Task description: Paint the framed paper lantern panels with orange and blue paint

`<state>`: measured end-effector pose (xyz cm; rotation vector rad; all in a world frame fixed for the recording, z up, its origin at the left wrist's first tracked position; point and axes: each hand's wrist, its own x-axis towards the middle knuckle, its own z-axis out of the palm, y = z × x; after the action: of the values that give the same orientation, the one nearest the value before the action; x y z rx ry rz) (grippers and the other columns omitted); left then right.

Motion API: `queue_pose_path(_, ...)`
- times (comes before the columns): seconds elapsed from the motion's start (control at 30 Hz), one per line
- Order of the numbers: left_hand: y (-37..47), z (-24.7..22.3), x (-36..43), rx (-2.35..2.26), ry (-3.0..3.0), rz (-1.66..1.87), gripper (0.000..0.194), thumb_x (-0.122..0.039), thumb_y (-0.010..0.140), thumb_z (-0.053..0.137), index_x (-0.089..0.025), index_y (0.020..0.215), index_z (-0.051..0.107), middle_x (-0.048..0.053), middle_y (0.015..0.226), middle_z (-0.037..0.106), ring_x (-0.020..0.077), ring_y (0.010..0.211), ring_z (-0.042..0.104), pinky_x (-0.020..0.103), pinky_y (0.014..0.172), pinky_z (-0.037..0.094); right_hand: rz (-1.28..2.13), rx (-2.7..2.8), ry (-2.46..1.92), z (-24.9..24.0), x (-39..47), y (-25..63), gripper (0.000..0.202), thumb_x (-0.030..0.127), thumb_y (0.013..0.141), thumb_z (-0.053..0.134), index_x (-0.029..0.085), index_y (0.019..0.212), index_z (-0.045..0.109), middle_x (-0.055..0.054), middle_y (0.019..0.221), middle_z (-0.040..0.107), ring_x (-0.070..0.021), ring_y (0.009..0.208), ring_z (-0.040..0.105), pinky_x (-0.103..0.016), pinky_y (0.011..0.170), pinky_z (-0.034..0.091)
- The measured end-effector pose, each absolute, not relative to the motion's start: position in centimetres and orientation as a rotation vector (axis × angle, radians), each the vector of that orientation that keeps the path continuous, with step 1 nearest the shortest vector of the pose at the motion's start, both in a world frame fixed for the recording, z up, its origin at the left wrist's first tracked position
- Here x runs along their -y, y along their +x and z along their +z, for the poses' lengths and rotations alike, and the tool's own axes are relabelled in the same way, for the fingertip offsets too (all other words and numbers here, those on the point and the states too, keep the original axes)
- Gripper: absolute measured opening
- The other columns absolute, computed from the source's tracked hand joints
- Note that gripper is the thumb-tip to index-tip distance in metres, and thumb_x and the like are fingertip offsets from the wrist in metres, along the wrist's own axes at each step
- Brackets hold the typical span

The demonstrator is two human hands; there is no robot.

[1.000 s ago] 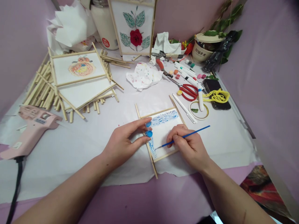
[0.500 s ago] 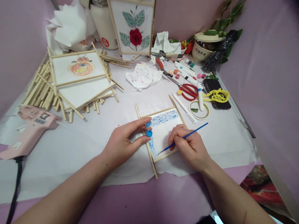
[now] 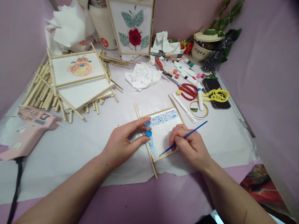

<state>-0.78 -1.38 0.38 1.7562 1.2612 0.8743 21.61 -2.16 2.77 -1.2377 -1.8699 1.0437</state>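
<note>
A white sheet point(image 3: 162, 133) in a wooden stick frame point(image 3: 158, 111) lies before me, with blue dabs along its far and left sides. My right hand point(image 3: 188, 144) pinches a blue paintbrush point(image 3: 196, 128) whose dark tip meets the sheet near its front left corner. Between the thumb and fingers of my left hand point(image 3: 127, 137) is a small paint pot point(image 3: 148, 133) of blue paint with its lid flipped up. That hand rests over the frame's left side.
A pink glue gun point(image 3: 35, 130) lies at left, below bundled wooden sticks point(image 3: 38, 84) and a framed drawing point(image 3: 63, 68). Red-handled scissors point(image 3: 189, 91), a tape roll point(image 3: 205, 113), markers, a phone point(image 3: 211, 85) and a stained tissue point(image 3: 142, 76) lie beyond my hands. A framed rose picture point(image 3: 148, 31) stands behind.
The brush tip has shifted slightly right along the front of the sheet. My left hand keeps its hold on the paint pot.
</note>
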Motion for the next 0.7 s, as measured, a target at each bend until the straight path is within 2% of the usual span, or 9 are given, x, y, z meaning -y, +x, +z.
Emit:
queue_pose_path(0.3, -0.89, 0.28, 1.43, -1.256, 1.770, 0.862, 0.049, -0.024, 0.081, 0.072, -0.028, 0.128, 0.060, 0.001, 0.104, 0.075, 0.0204, 0.095, 0.072, 0.034, 0.095, 0.055, 0.784, 1.628, -1.126, 2.24, 2.69, 21.92, 0.025, 0.021, 0.090, 0.042, 0.021, 0.081, 0.066, -0.002, 0.072, 0.066, -0.0186, 0.071, 0.059, -0.039, 0.075, 0.042)
queue_pose_path(0.7, -0.83, 0.10, 1.52, -1.247, 1.869, 0.859, 0.048, -0.027, 0.082, 0.072, -0.030, 0.128, 0.059, 0.002, 0.106, 0.075, 0.0217, 0.096, 0.072, 0.035, 0.093, 0.055, 0.730, 1.845, -1.038, 2.42, 2.57, 21.61, 0.024, 0.018, 0.090, 0.041, 0.022, 0.089, 0.065, -0.002, 0.078, 0.069, -0.0183, 0.075, 0.062, -0.041, 0.079, 0.038)
